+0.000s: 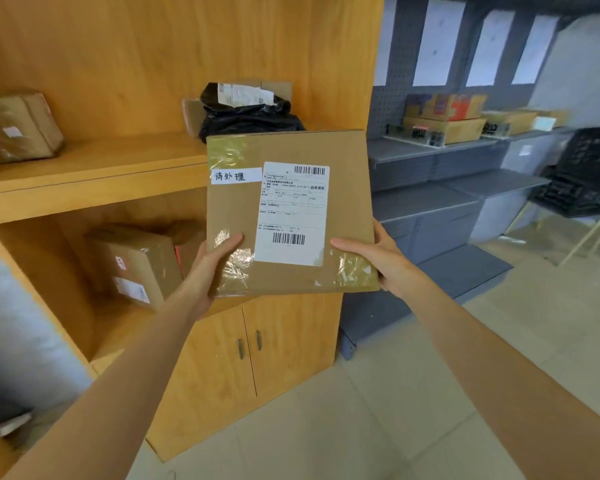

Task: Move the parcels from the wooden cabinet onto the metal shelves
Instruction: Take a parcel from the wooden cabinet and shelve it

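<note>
Flat parcel gripped by both hands, fingers hidden behind it.

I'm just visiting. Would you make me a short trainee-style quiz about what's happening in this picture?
1. True or false: both hands grip the flat brown parcel.
2. Which item sits on the wooden cabinet's upper shelf? A) black plastic bag parcel B) a red bucket C) a green bottle
3. Fill in: boxes already rest on the grey metal ____ at the right.

Key: 1 true, the left hand and right hand hold its lower corners. 2 A. 3 shelves.
</note>
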A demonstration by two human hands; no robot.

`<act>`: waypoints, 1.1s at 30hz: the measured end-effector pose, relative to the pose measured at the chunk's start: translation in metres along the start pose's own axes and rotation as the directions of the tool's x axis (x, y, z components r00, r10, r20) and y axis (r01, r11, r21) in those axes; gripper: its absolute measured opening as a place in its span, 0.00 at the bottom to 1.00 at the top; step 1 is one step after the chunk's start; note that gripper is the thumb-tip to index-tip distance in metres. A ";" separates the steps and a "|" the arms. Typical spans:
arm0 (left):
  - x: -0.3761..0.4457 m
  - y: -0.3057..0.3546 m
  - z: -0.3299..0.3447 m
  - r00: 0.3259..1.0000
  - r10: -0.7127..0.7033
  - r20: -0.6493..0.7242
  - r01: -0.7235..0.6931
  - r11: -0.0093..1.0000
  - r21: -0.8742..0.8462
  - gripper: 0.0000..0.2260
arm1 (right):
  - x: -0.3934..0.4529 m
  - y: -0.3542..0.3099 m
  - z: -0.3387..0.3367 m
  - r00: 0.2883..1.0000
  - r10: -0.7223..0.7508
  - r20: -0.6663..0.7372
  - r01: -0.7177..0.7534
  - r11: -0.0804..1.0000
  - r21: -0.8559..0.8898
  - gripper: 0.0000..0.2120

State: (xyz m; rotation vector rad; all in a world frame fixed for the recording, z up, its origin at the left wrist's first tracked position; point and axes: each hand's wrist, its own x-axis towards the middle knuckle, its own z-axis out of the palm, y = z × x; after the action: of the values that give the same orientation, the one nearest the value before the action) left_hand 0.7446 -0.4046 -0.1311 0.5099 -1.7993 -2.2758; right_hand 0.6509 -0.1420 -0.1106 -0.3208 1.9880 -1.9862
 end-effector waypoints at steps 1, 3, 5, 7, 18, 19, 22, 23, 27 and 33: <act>0.005 -0.001 0.018 1.000 0.021 -0.010 -0.021 1.000 0.008 0.36 | 0.003 -0.003 -0.015 1.000 -0.009 -0.018 0.009 1.000 0.001 0.48; 0.014 -0.001 0.057 0.998 0.037 -0.042 -0.037 0.999 0.001 0.30 | 0.007 -0.009 -0.046 0.997 -0.026 -0.073 0.026 1.000 0.004 0.41; 0.024 -0.001 0.101 0.997 0.065 -0.043 -0.065 0.998 -0.017 0.27 | 0.014 -0.010 -0.081 0.991 -0.030 -0.134 0.033 0.999 0.019 0.42; 0.033 -0.002 0.146 0.995 0.101 -0.022 -0.101 0.995 -0.006 0.27 | 0.022 -0.010 -0.121 0.984 -0.039 -0.172 0.045 0.998 0.034 0.44; 0.106 -0.021 0.395 0.991 0.114 0.075 -0.117 0.992 0.039 0.36 | 0.064 -0.051 -0.364 0.945 -0.096 -0.311 0.087 0.995 -0.043 0.41; 0.111 -0.022 0.415 0.991 0.109 0.084 -0.113 0.993 0.041 0.36 | 0.068 -0.055 -0.383 0.943 -0.095 -0.319 0.084 0.995 -0.047 0.41; 0.127 -0.023 0.472 0.985 0.114 0.127 -0.125 0.989 0.081 0.35 | 0.080 -0.064 -0.438 0.934 -0.103 -0.341 0.089 0.995 -0.054 0.40; 0.134 -0.023 0.490 0.983 0.120 0.136 -0.132 0.987 0.087 0.36 | 0.085 -0.067 -0.455 0.932 -0.108 -0.347 0.093 0.994 -0.062 0.39; 0.170 -0.026 0.558 0.979 0.104 0.176 -0.124 0.986 0.108 0.36 | 0.110 -0.071 -0.520 0.914 -0.120 -0.388 0.106 0.993 -0.057 0.39; 0.241 -0.033 0.664 0.976 0.094 0.197 -0.123 0.982 0.142 0.33 | 0.167 -0.072 -0.617 0.894 -0.124 -0.430 0.111 0.992 -0.055 0.39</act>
State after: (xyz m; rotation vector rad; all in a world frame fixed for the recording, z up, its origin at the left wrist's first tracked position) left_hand 0.2702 0.1149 -0.0648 0.2166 -2.0490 -2.1881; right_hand 0.2618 0.3678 -0.0560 0.0023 2.3094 -2.2630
